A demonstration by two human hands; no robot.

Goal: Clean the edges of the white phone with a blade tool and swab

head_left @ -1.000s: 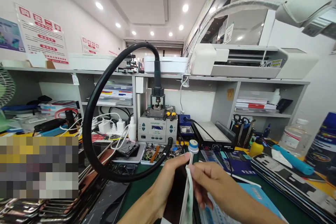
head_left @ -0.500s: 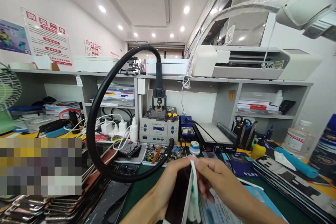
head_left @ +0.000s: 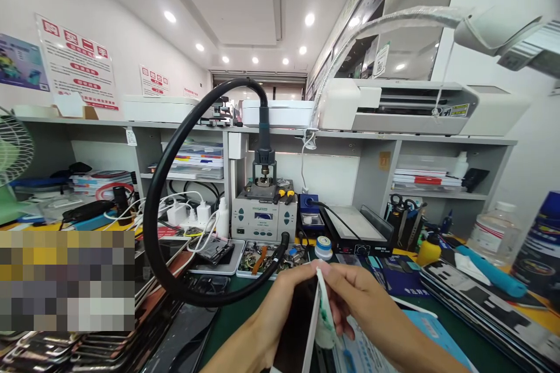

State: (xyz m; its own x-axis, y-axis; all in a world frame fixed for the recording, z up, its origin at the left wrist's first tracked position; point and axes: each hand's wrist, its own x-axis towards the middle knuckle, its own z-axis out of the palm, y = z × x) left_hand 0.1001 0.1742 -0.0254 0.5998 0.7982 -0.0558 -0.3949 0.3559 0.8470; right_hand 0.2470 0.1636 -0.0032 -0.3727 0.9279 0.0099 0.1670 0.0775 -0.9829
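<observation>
In the lower middle of the head view, my left hand (head_left: 277, 306) grips a flat dark-screened device (head_left: 294, 335) with a pale edge, stood up on its side. It looks like a phone or tablet; its lower part runs out of the picture. My right hand (head_left: 361, 300) pinches a white wipe (head_left: 324, 332) with green marks at the device's top edge. The wipe hangs down along the device's right side. Both hands' fingertips meet at the top. Beneath my right hand lies a light blue printed packet (head_left: 431, 332).
A hot-air station (head_left: 265, 218) stands behind, its thick black hose (head_left: 153, 215) looping at left. A parts tray (head_left: 251, 268) lies in front. Phone frames (head_left: 96, 349) pile up on the left. A stack of phone panels (head_left: 490, 315) and a clear bottle (head_left: 494, 233) sit right.
The lower part of the wipe has shifted and looks shorter and more bunched beneath my right fingers. Both hands stay nearly in place; the view has shifted slightly.
</observation>
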